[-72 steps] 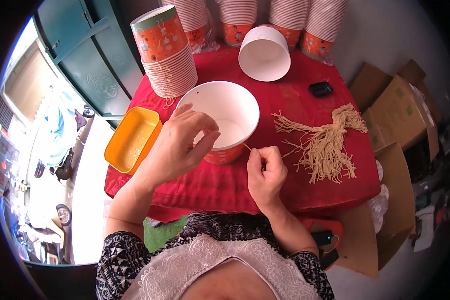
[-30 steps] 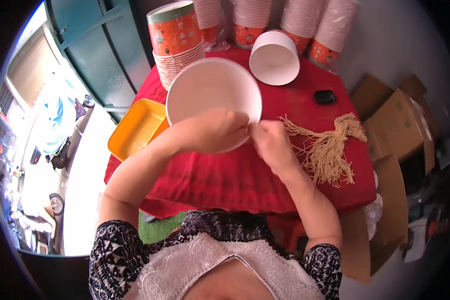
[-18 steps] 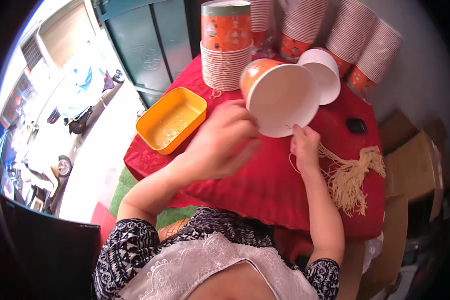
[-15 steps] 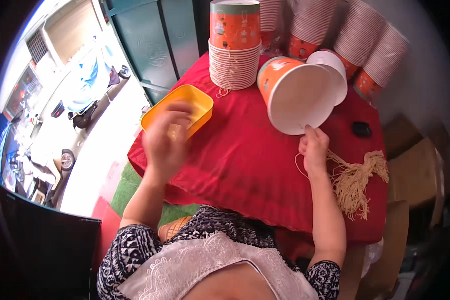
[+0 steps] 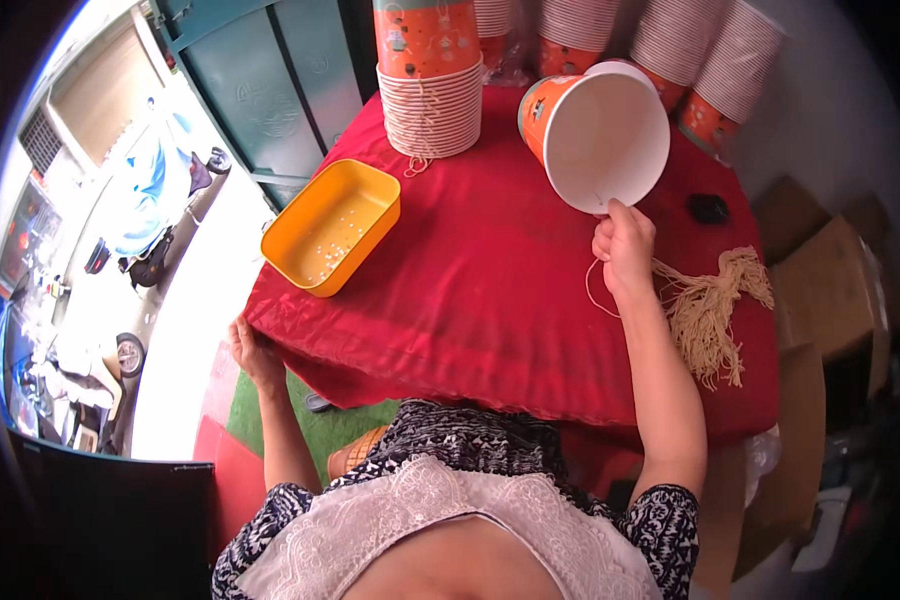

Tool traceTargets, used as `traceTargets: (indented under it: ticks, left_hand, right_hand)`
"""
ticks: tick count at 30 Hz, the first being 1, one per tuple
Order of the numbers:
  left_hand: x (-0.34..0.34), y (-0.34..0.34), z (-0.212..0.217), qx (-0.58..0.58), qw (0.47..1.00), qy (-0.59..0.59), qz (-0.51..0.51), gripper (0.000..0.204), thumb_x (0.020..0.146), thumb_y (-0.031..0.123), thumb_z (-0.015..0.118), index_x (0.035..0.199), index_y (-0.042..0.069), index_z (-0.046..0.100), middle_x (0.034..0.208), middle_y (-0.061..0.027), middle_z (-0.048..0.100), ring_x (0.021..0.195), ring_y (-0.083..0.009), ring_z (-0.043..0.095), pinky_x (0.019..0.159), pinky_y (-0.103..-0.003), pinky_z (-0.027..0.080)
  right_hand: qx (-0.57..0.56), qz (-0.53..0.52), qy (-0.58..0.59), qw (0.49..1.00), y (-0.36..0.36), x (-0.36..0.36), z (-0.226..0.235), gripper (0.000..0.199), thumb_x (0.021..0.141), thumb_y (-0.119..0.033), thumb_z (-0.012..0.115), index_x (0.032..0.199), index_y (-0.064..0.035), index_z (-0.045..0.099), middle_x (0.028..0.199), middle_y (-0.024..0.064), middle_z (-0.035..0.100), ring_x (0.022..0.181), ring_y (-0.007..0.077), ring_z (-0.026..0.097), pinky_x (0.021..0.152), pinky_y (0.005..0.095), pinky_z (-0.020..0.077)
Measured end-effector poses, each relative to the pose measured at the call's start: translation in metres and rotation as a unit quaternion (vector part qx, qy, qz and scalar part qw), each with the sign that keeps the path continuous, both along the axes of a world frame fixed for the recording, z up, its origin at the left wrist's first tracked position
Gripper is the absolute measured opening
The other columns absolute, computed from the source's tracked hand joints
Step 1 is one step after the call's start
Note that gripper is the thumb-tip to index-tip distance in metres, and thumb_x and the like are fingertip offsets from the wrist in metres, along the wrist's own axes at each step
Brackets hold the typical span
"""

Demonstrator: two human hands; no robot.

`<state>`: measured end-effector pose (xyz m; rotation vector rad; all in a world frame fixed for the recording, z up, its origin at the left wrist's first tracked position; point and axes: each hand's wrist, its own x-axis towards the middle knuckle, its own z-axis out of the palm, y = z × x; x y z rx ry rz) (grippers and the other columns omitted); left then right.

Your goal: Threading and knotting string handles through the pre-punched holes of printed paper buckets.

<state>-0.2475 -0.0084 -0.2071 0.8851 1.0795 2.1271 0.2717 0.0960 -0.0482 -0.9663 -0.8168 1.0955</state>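
A: How do the fingers stand, starting closest to the wearer?
B: The left hand (image 5: pixel 255 355) is at the near left corner of the red cloth-covered table (image 5: pixel 470 300), its fingertips by the cloth's edge; whether they grip the fabric cannot be told. Farther in, the right hand (image 5: pixel 625 248) has its fingers curled and its thumb pressed in, pinching a rim.
A: The rim of what?
B: A round, white-lined orange paper bucket (image 5: pixel 610 135). It lies just beyond those fingers, tilted, its mouth facing the wearer, held at the lowest part of the rim. A thin beige cord (image 5: pixel 590 287) loops down beside the same hand.
A: And around it?
B: A tied bundle of beige cords (image 5: pixel 708 318) lies to the right of the wrist, and a yellow rectangular plastic tray (image 5: pixel 345 188) with pale specks stands well to the left.
A: Any labels?
B: Small dark and white printed figures on the bucket's orange side, too small to make out. Beyond, a tall stack of nested orange buckets (image 5: pixel 428 110) carries similar printing under a green band.
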Motion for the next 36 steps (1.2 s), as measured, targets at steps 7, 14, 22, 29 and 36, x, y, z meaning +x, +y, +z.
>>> traceTargets:
  ticks: [7, 14, 22, 29, 36]
  left_hand:
    - [0.008, 0.015, -0.010, -0.004, 0.987, 0.020, 0.160, 0.023, 0.105, 0.023, 0.042, 0.094, 0.004, 0.051, 0.087, -0.0056, 0.061, 0.079, -0.0120, 0.057, 0.072, -0.027, 0.050]
    - [-0.014, 0.018, -0.023, -0.079, 0.953, 0.150, 0.250, 0.030, 0.106, 0.027, 0.040, 0.088, 0.006, 0.051, 0.077, -0.0003, 0.052, 0.071, -0.0098, 0.048, 0.066, -0.026, 0.043]
    - [-0.017, 0.020, -0.023, -0.088, 0.959, 0.141, 0.231, 0.033, 0.106, 0.028, 0.039, 0.085, 0.006, 0.051, 0.075, -0.0006, 0.052, 0.070, -0.0104, 0.047, 0.064, -0.027, 0.043]
    - [-0.038, 0.003, -0.014, -0.132, 0.951, 0.173, 0.220, 0.029, 0.104, 0.027, 0.044, 0.089, 0.003, 0.052, 0.079, -0.0025, 0.053, 0.073, -0.0127, 0.047, 0.070, -0.030, 0.043]
    - [0.079, 0.007, 0.168, 0.087, 0.871, 0.296, 0.383, 0.022, 0.098, 0.012, 0.045, 0.105, -0.005, 0.057, 0.103, -0.0139, 0.060, 0.094, -0.0229, 0.056, 0.090, -0.033, 0.044]
  right_hand:
    - [-0.004, -0.002, -0.017, 1.000, 0.001, -0.005, 0.003, 0.023, 0.091, -0.013, 0.055, 0.069, -0.0069, 0.049, 0.052, -0.0059, 0.037, 0.040, 0.0035, 0.028, 0.037, 0.0238, 0.0205]
    - [-0.008, 0.019, -0.039, 0.999, 0.007, -0.009, 0.004, 0.029, 0.091, -0.013, 0.055, 0.065, -0.0111, 0.042, 0.053, -0.0061, 0.037, 0.041, 0.0031, 0.029, 0.037, 0.0236, 0.0209]
    - [-0.008, 0.035, -0.034, 0.999, 0.007, -0.008, -0.005, 0.030, 0.091, -0.012, 0.053, 0.064, -0.0118, 0.040, 0.053, -0.0067, 0.036, 0.041, 0.0024, 0.027, 0.037, 0.0238, 0.0195]
    - [0.002, 0.043, -0.021, 0.999, 0.008, 0.000, -0.013, 0.033, 0.091, -0.012, 0.053, 0.061, -0.0132, 0.038, 0.052, -0.0071, 0.034, 0.041, 0.0023, 0.026, 0.037, 0.0242, 0.0191]
    - [0.000, 0.049, -0.032, 0.998, 0.005, -0.002, -0.013, 0.031, 0.092, -0.013, 0.056, 0.065, -0.0114, 0.042, 0.052, -0.0060, 0.036, 0.041, 0.0034, 0.028, 0.037, 0.0238, 0.0221]
